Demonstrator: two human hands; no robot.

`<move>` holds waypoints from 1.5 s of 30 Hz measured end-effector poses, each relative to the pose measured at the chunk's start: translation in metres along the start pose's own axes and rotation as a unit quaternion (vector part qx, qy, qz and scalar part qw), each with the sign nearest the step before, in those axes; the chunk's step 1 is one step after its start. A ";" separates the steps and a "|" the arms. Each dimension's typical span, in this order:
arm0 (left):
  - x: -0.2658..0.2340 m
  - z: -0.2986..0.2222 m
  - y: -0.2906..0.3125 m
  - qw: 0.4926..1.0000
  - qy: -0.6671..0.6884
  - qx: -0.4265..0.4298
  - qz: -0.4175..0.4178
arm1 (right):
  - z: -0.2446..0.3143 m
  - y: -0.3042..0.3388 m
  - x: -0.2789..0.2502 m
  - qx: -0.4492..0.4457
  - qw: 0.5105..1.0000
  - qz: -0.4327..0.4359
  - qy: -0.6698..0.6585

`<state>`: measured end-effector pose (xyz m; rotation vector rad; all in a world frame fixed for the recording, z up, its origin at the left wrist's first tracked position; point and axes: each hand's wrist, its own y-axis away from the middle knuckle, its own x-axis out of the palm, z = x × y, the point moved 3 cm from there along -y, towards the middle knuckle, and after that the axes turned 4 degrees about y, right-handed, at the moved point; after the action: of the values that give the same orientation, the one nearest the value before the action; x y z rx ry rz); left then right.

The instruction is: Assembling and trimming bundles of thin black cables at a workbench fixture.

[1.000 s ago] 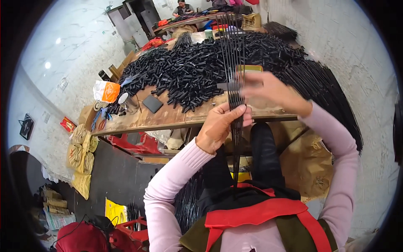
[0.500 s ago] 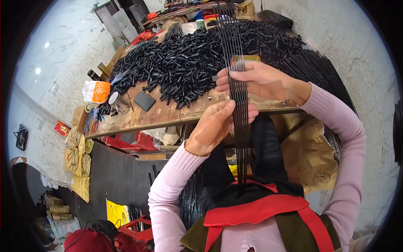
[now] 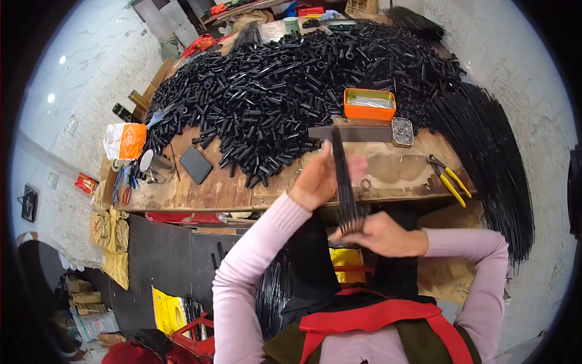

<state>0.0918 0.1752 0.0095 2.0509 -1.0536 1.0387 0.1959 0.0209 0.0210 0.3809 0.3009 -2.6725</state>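
A narrow bundle of thin black rods (image 3: 344,182) stands nearly upright between my hands, in front of the table's near edge. My left hand (image 3: 316,179) is around its middle, thumb on one side and blurred fingers behind the rods. Lower down, my right hand (image 3: 388,235) grips the bundle's bottom end, where the rod ends fan slightly. The rods' top end reaches over a flat dark bar (image 3: 367,133) on the table. Beyond the bar sits an orange tin (image 3: 370,111) with thin silvery pins inside, and beside it a small square box (image 3: 402,132) of tiny metal pieces.
A big heap of short black tubes (image 3: 260,103) covers much of the wooden table (image 3: 273,193). Yellow-handled pliers (image 3: 448,180) lie at the right, near a long pile of black rods (image 3: 485,164). A dark flat square (image 3: 196,164) and a clear jar (image 3: 159,167) are left.
The bundle has come down and its top now reaches only just over the table. My right hand has moved from its upper part to its bottom end; the left stays around the middle.
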 end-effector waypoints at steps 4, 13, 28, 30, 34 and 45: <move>-0.042 -0.044 -0.040 0.956 -0.134 0.232 -0.116 | -0.016 -0.046 -0.024 -0.016 0.999 -0.032 0.035; 0.067 0.004 0.094 0.873 -0.452 0.116 -0.140 | -0.034 -0.036 -0.034 -0.042 0.993 -0.074 0.081; 0.101 0.014 0.094 0.871 -0.360 0.316 -0.106 | -0.029 -0.060 -0.107 0.083 0.971 -0.165 0.153; 0.101 0.015 0.093 0.877 -0.349 0.314 -0.104 | -0.055 -0.084 -0.129 0.119 0.941 -0.157 0.274; 0.102 0.018 0.093 0.874 -0.362 0.309 -0.100 | -0.086 -0.106 -0.137 0.138 0.934 -0.111 0.312; 0.104 0.017 0.092 0.880 -0.342 0.315 -0.099 | -0.095 -0.118 -0.140 0.186 0.931 -0.086 0.301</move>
<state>0.0594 0.0762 0.1031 3.1316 -0.8357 0.5797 0.2877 0.2037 -0.0075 1.3577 -0.0093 -2.7085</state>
